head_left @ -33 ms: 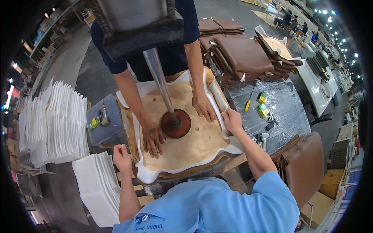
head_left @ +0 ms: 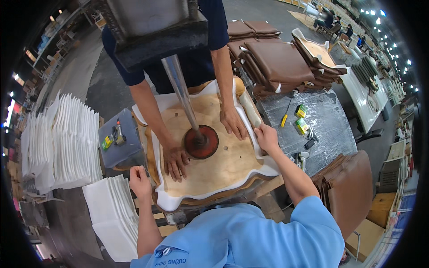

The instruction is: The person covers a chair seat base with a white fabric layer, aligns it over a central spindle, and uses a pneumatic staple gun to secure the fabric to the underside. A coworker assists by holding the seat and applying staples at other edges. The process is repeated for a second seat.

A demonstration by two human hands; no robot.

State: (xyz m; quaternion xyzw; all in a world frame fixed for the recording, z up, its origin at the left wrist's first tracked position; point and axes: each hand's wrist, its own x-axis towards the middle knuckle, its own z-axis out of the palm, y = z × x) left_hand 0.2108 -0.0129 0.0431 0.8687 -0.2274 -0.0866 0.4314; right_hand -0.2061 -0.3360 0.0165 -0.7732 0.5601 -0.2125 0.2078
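The press rod [head_left: 181,96] and red disc [head_left: 201,142] block the board's [head_left: 223,167] middle, a co-worker's hands [head_left: 174,157] flanking them; its near half lies open, stacked cushions [head_left: 277,62] crowding the far right.

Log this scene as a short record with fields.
left hand: gripping the white foam edge at the board's left corner
right hand: pinching the foam at the board's right edge
board: plywood seat panel, flat on the foam
press foot: red disc on a metal rod, pressing on the board
co-worker's hands: flat on the board, either side of the disc
right side: brown cushions stacked
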